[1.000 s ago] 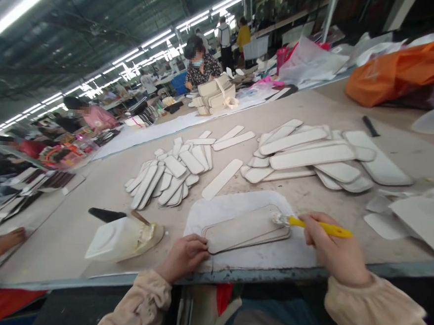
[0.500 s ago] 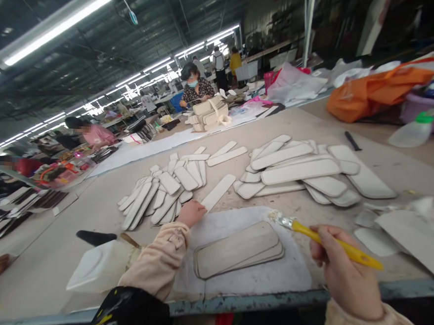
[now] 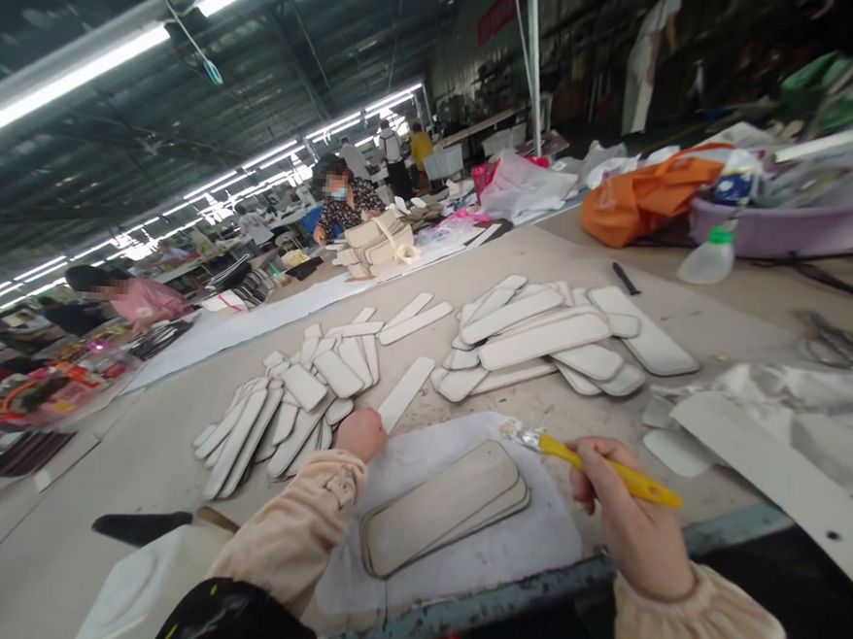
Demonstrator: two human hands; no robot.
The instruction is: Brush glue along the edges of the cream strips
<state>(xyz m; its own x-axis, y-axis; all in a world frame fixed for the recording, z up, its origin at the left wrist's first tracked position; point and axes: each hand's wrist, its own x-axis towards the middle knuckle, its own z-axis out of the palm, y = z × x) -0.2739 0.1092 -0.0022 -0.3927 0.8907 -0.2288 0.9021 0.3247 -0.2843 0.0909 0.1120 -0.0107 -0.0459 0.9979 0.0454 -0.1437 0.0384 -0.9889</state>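
My right hand [image 3: 629, 504] is wrapped round the yellow handle of a paintbrush [image 3: 606, 471]. The brush points left, its whitish, smeared bristles over the top right part of a white sheet [image 3: 544, 522]. On that sheet lies a small fanned stack of long beige panels with rounded corners [image 3: 442, 510]. My left hand [image 3: 362, 439] is closed at the near end of a narrow pale strip [image 3: 407, 393]; its fingertips are partly hidden. Beyond it spreads a loose pile of pale strips [image 3: 281, 407]. Larger pale panels [image 3: 542, 337] are heaped to the right.
A white plastic container [image 3: 137, 582] and a black-handled tool [image 3: 141, 525] are by my left forearm. At right lie pale offcuts [image 3: 774, 461], a squeeze bottle [image 3: 709, 258], an orange bag [image 3: 646, 199] and a purple basin [image 3: 790, 233]. A masked person [image 3: 347, 197] works across the table.
The view has turned slightly to the right, so most things sit further left. Both hands keep nearly the same places over the table, the brush still in my right.
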